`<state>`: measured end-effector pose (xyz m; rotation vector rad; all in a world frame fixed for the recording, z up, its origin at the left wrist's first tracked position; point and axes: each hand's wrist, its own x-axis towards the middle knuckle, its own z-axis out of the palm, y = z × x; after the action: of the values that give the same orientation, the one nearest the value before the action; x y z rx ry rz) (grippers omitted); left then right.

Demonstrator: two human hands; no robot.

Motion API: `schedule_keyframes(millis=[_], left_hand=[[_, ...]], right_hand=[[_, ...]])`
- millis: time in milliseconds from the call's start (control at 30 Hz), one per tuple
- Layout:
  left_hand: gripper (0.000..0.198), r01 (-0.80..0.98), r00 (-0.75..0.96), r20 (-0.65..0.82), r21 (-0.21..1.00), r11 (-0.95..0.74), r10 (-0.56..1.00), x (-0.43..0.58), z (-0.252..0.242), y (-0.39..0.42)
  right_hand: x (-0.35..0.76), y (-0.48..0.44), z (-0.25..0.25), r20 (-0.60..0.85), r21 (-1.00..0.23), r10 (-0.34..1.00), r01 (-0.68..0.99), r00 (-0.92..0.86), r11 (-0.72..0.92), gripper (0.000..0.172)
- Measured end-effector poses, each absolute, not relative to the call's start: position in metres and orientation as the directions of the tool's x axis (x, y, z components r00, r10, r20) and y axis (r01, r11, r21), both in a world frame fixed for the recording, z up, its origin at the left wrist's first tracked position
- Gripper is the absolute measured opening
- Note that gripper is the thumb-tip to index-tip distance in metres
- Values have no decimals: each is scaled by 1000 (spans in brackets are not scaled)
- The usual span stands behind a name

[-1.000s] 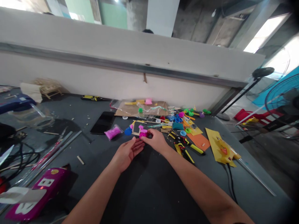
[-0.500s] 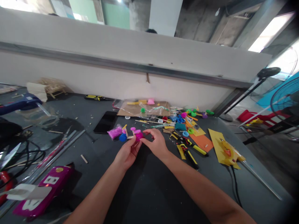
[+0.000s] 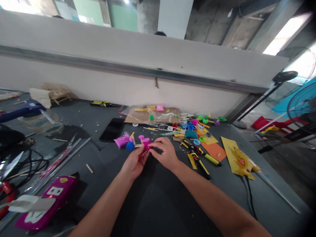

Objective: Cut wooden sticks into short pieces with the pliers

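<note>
Two bare forearms reach in from the bottom of the view over a dark grey work table [image 3: 138, 210], their hands meeting at a small model of thin pale wooden sticks [image 3: 136, 144] topped with lumps of glossy magenta modelling clay [image 3: 147, 145].

Well left of the fingers lies a black smartphone [image 3: 113, 129]. Nearer them sit a clear plastic bag of pink clay [image 3: 121, 141] and, just beside the left fingertips, a round blue clay ball [image 3: 130, 146].

The left hand [image 3: 134, 163] is curled, its thumb and fingertips [image 3: 144, 152] closed on the model from below. The right hand [image 3: 166, 153] arches over from the other side, its fingertips [image 3: 152, 144] nearly closed and touching the magenta clay.

The fingers hide part of the model, so its full shape and exact grip are hard to make out.

Right of the fingers lie a teal clay lump [image 3: 190, 134], a yellow-and-black utility knife [image 3: 198, 165], an orange card sheet [image 3: 214, 151], and further off, a yellow card sheet [image 3: 237, 158] with a painted bird-like figure.
</note>
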<state>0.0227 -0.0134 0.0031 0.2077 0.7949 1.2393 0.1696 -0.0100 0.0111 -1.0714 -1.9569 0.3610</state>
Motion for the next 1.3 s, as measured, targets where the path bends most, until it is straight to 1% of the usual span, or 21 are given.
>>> schedule_keyframes(millis=[67,100,133,200,267,300,400,500,600,667,767,867,933,1033,1100,1167,1233,1300], left_hand=[[13,-764,94,-435,546,345,896,23,4,-13],[12,-762,89,-438,548,345,894,23,4,-13],[11,-758,86,-437,555,343,895,23,4,-13],[8,-742,87,-424,576,343,901,25,4,-14],[7,-721,101,-397,602,343,912,26,4,-16],[8,-712,111,-385,612,344,916,27,4,-17],[10,-696,135,-350,632,341,927,30,2,-19],[11,-669,185,-336,645,368,924,32,2,-21],[16,-589,274,-384,658,469,882,33,3,-24],[18,-536,316,-408,668,516,857,33,4,-25],[20,-487,352,-402,693,532,845,32,4,-26],[18,-454,367,-395,714,533,842,32,3,-26],[18,-441,371,-392,723,531,842,31,3,-26],[18,-426,372,-397,730,534,839,30,3,-27],[17,-415,369,-401,736,535,838,29,5,-28],[14,-407,356,-407,742,532,841,28,7,-28],[9,-430,325,-402,743,512,856,26,9,-28],[19,-498,296,-370,727,473,881,23,13,-27]], right_hand=[[170,-10,11,551,-615,796,523,-251,590,11],[170,-9,11,540,-638,810,517,-229,571,11],[170,-8,11,518,-664,830,514,-206,542,15],[169,-6,9,464,-707,868,516,-179,484,32],[168,-2,7,427,-706,879,530,-212,470,43],[167,0,6,418,-693,877,542,-236,476,43],[169,6,1,408,-659,872,573,-271,487,34],[179,17,-5,414,-672,882,579,-225,462,33],[194,32,-12,385,-680,908,615,-165,400,33],[203,41,-16,355,-664,924,656,-145,358,33],[209,48,-20,336,-621,933,715,-129,322,34],[208,49,-23,342,-579,931,752,-127,315,37],[206,48,-24,346,-567,928,757,-139,325,42],[207,45,-23,352,-583,924,737,-151,342,53],[211,42,-19,381,-606,914,710,-137,359,56],[216,38,-11,434,-640,897,673,-83,372,51],[218,30,0,488,-697,872,616,31,368,35],[213,19,11,495,-766,857,539,146,350,21]])
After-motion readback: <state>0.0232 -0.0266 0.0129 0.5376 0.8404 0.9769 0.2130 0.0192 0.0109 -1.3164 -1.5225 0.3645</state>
